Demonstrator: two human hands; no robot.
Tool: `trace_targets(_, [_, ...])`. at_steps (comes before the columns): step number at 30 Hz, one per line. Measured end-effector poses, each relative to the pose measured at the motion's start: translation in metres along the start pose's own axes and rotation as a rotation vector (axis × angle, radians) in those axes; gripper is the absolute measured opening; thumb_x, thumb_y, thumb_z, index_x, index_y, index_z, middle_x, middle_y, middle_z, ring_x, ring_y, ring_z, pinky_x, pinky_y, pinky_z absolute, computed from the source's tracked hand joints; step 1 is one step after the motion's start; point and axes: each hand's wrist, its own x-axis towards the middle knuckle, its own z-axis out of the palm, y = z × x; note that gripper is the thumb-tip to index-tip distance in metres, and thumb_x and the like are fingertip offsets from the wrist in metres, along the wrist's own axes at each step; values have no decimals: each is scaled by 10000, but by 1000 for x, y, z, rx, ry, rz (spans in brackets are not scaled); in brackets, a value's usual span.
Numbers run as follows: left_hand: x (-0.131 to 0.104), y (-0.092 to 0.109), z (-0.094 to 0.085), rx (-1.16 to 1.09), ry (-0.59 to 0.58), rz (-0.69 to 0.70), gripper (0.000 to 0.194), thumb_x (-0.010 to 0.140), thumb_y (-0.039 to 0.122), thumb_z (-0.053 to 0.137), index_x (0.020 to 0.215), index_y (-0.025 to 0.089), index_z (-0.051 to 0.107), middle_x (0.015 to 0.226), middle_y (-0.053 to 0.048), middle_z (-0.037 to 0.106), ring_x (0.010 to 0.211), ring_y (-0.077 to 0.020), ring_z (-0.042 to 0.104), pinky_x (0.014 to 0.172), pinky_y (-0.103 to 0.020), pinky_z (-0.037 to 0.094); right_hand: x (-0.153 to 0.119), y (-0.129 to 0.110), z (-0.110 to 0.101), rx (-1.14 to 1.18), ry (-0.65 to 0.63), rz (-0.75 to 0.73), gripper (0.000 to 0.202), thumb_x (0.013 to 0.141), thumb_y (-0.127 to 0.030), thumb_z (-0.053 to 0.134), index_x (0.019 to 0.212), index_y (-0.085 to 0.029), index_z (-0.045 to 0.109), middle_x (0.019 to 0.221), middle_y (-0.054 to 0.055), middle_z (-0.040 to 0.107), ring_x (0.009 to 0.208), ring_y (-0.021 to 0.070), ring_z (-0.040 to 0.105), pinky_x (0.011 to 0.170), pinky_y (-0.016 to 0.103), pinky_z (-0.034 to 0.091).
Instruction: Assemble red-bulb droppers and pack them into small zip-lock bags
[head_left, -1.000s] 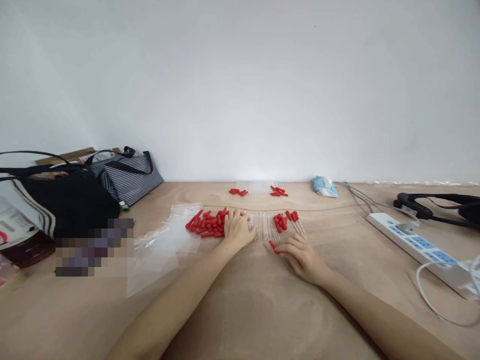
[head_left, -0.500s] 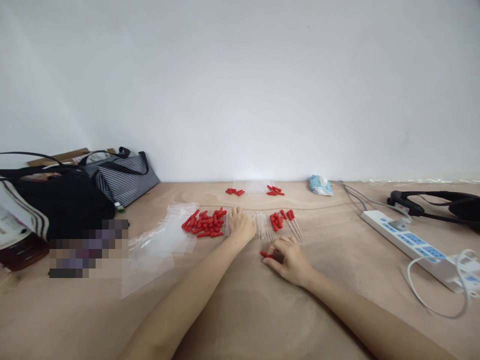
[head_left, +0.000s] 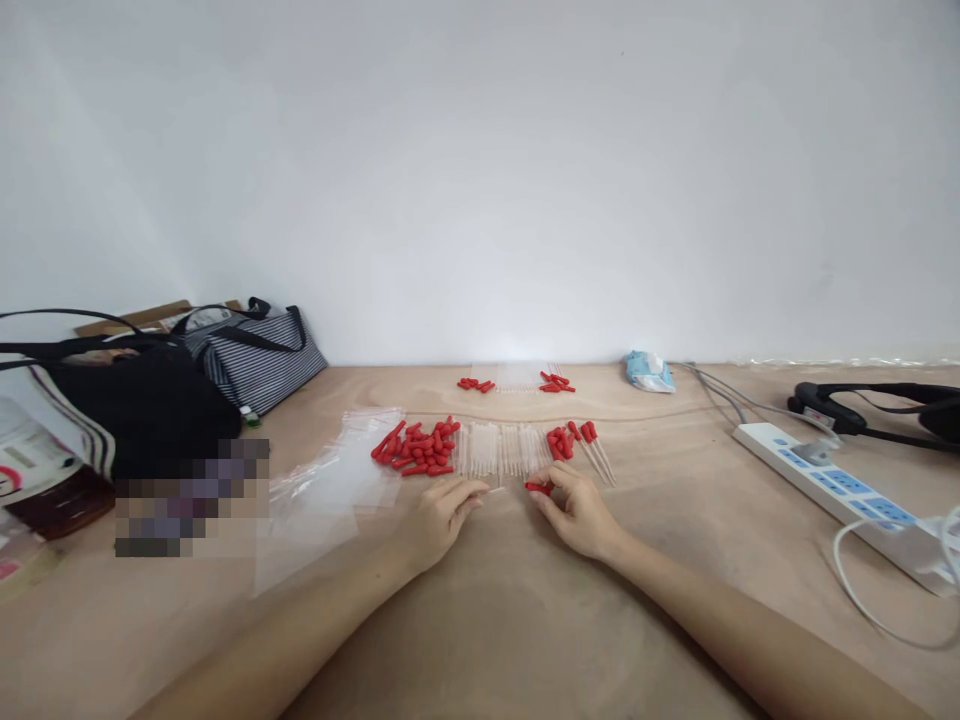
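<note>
My right hand (head_left: 579, 512) pinches a small red rubber cap (head_left: 537, 487) between thumb and fingertips, just above the wooden table (head_left: 510, 620). My left hand (head_left: 438, 518) holds a thin clear glass tube (head_left: 491, 489) by its end, its tip pointing toward the red cap. Beyond my hands lies a row of clear tubes (head_left: 501, 450). A pile of loose red caps (head_left: 417, 447) sits to its left. To the right of the tubes lie a smaller red cap cluster (head_left: 559, 443) and finished droppers (head_left: 596, 450).
Clear plastic bags (head_left: 330, 490) lie left of the pile. A striped bag (head_left: 247, 350) and a black bag (head_left: 127, 400) stand at far left. More caps and tubes (head_left: 517, 380) lie by the wall, with a tissue pack (head_left: 649, 371). At right are a power strip (head_left: 832, 495) and a black headset (head_left: 877, 412).
My left hand pulled back from the tube row toward me, bringing one clear tube. My right hand lifted the red cap and turned it toward the tube.
</note>
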Motion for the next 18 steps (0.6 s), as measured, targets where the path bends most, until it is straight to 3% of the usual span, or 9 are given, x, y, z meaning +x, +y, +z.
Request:
trace_targets(5, [-4, 3, -2, -46, -16, 12, 237, 871, 236, 384, 957, 205, 603, 839, -45, 607, 767, -156, 567, 703, -263, 446, 7, -5, 11, 47, -75, -14, 43, 723, -150, 527, 744, -183, 544, 679, 8, 564, 639, 140, 506, 612, 271, 395])
trace_targets(18, [-4, -1, 1, 32, -10, 116, 235, 878, 192, 387, 978, 184, 600, 811, -41, 585, 722, -136, 549, 670, -248, 450, 2, -10, 11, 139, -125, -101, 56, 773, -161, 507, 796, -175, 556, 753, 33, 546, 687, 136, 508, 623, 255, 418])
